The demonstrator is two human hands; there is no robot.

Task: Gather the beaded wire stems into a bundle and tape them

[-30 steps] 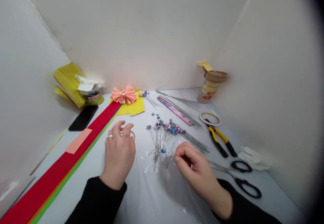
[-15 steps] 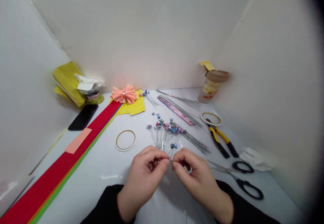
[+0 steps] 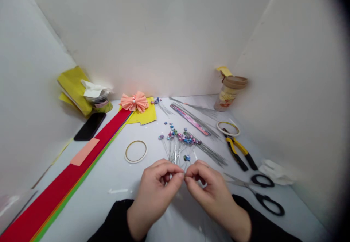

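Observation:
My left hand (image 3: 164,183) and my right hand (image 3: 203,185) meet almost fingertip to fingertip near the front of the table, both pinched. Between them rise thin wire stems topped by small blue and dark-green paper stars (image 3: 187,158); both hands pinch these stems, whose lower ends the fingers hide. Just beyond lies a bunch of star-topped wires (image 3: 175,149), with pink, purple and blue heads pointing away from me. Bare grey wires (image 3: 214,155) fan out to the right of that bunch.
On the right lie scissors (image 3: 253,187), yellow-black pliers (image 3: 237,149) and a tape roll (image 3: 228,128). Another tape roll (image 3: 136,152) is left of my hands. Red paper strips (image 3: 62,183), a phone (image 3: 90,126) and a pink paper flower (image 3: 134,102) occupy the left; a cup (image 3: 228,94) stands at the back right.
The small stars between my hands have turned and drawn closer together, shifting slightly left. My fingertips have moved only a little and stay pinched.

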